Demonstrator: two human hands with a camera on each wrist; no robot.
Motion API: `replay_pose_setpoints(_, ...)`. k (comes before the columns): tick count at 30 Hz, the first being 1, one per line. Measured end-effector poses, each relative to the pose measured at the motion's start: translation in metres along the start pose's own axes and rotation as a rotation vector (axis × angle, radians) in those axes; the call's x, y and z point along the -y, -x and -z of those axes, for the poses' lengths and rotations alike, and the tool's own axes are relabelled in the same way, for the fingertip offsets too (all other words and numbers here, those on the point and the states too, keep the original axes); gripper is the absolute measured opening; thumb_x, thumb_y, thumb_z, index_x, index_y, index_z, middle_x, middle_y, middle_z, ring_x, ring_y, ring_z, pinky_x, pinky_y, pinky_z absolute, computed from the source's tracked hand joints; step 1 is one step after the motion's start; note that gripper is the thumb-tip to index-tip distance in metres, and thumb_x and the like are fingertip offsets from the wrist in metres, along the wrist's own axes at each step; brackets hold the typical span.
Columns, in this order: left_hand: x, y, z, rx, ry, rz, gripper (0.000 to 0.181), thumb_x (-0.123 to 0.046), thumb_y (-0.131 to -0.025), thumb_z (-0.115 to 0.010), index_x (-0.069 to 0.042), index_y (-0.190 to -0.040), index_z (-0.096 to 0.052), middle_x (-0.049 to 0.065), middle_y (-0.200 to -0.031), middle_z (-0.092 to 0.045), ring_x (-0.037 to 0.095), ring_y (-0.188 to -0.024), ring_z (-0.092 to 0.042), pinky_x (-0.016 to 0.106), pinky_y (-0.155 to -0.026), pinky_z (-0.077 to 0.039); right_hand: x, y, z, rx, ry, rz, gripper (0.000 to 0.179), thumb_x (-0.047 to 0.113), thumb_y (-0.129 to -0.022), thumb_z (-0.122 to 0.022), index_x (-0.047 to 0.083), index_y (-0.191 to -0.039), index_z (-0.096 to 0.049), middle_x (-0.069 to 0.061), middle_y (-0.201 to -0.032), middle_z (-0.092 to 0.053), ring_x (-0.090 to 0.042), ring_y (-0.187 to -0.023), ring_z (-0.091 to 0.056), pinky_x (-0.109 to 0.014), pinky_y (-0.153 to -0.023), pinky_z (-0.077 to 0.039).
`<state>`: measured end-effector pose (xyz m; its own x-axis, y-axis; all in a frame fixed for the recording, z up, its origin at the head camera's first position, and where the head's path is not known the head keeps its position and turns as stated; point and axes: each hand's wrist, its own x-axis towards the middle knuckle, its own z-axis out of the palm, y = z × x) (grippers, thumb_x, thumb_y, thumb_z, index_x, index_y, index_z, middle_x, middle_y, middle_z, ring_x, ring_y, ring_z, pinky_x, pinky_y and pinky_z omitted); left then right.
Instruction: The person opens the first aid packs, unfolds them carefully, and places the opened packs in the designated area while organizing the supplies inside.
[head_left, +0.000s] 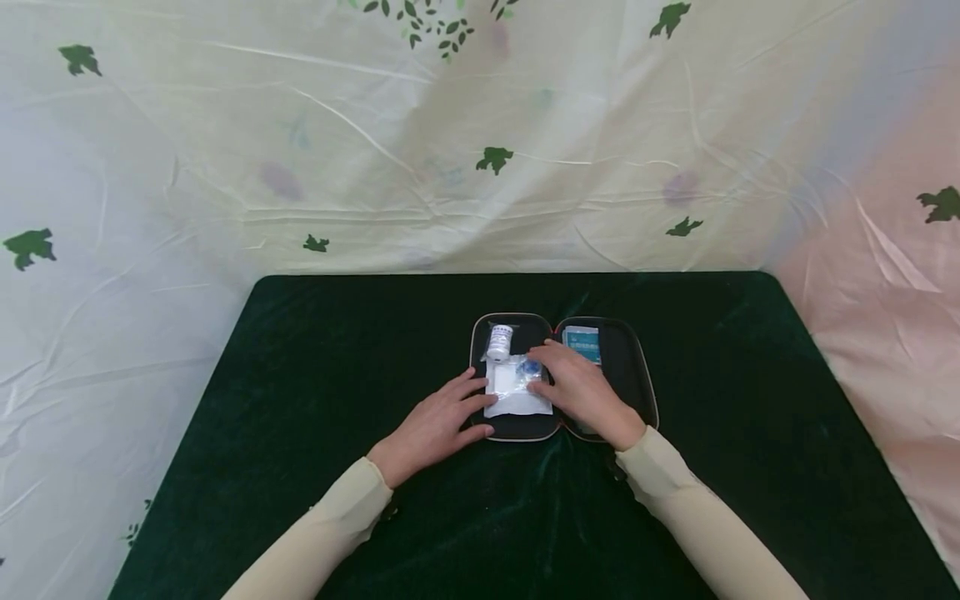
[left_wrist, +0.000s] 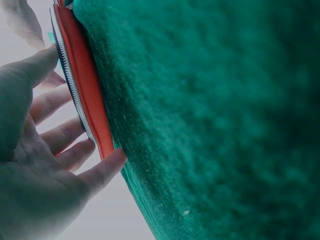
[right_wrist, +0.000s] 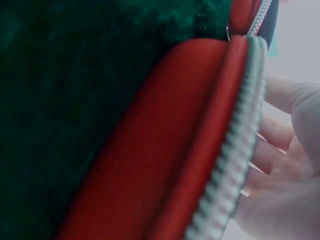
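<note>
A zippered case [head_left: 517,429] lies unfolded like a book, black inside, with a red outer shell [right_wrist: 165,130] in the right wrist view. Its left half holds a small white bottle [head_left: 499,342] and a white packet [head_left: 517,404]. A clear plastic item with blue in it [head_left: 529,367] lies over the packet. My left hand [head_left: 438,417] has spread fingers at the case's left edge, some reaching over the rim to the packet. My right hand [head_left: 585,387] reaches across the right half, its extended fingertips at the clear item; exact contact is hard to see.
A teal and white packet [head_left: 582,343] sits in the case's right half, partly behind my right hand. Dark green velvet cloth [head_left: 337,358] covers the table. Behind it hangs a pale curtain [head_left: 420,167] with green leaf prints.
</note>
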<state>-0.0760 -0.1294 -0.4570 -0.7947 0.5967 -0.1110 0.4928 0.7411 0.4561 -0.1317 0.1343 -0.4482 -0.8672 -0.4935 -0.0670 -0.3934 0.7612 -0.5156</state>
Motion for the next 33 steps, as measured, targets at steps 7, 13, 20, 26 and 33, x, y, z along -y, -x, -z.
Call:
replay_pose_setpoints(7,0.001,0.000,-0.002,-0.002,0.003,0.001,0.051,-0.047,-0.103,-0.061,-0.023,-0.148,-0.057,0.007,-0.163,-0.041,0.026,-0.156,-0.024,0.054,-0.116,-0.039,0.004,0.003,-0.004,-0.054,0.004,0.026,0.037,0.017,-0.094,-0.078,0.006,-0.128,-0.069,-0.015,-0.133,-0.065,-0.035,-0.132,-0.054,-0.055,-0.113,-0.041)
replay_pose_setpoints(13,0.001,-0.001,-0.003,0.003,0.001,0.008,0.052,-0.048,-0.103,-0.060,-0.023,-0.149,-0.057,0.006,-0.163,-0.041,0.025,-0.156,-0.024,0.054,-0.116,-0.038,0.004,0.012,0.002,-0.120,-0.096,0.000,0.033,0.017,-0.096,-0.076,0.007,-0.127,-0.068,-0.013,-0.132,-0.064,-0.033,-0.123,-0.058,-0.055,-0.105,-0.048)
replay_pose_setpoints(20,-0.002,0.000,-0.002,0.009,-0.007,0.024,0.053,-0.048,-0.103,-0.061,-0.023,-0.149,-0.057,0.006,-0.164,-0.040,0.025,-0.157,-0.023,0.055,-0.116,-0.038,-0.016,0.032,0.015,-0.237,-0.093,-0.050,0.033,0.014,-0.096,-0.075,0.006,-0.128,-0.067,-0.016,-0.132,-0.064,-0.033,-0.117,-0.061,-0.056,-0.098,-0.051)
replay_pose_setpoints(26,-0.003,0.001,0.000,0.008,-0.041,0.040,0.054,-0.049,-0.102,-0.062,-0.023,-0.149,-0.058,0.005,-0.163,-0.041,0.025,-0.156,-0.023,0.054,-0.116,-0.039,-0.039,0.046,0.022,-0.230,-0.090,-0.073,0.037,0.011,-0.096,-0.075,0.005,-0.130,-0.065,-0.019,-0.133,-0.062,-0.032,-0.112,-0.061,-0.056,-0.095,-0.052)
replay_pose_setpoints(33,-0.004,0.000,-0.001,0.011,-0.025,0.033,0.054,-0.048,-0.102,-0.062,-0.022,-0.149,-0.057,0.005,-0.163,-0.041,0.025,-0.156,-0.023,0.054,-0.117,-0.038,-0.053,0.052,0.024,-0.178,-0.057,-0.106,0.035,0.010,-0.095,-0.075,0.003,-0.128,-0.065,-0.020,-0.132,-0.062,-0.034,-0.111,-0.062,-0.057,-0.095,-0.051)
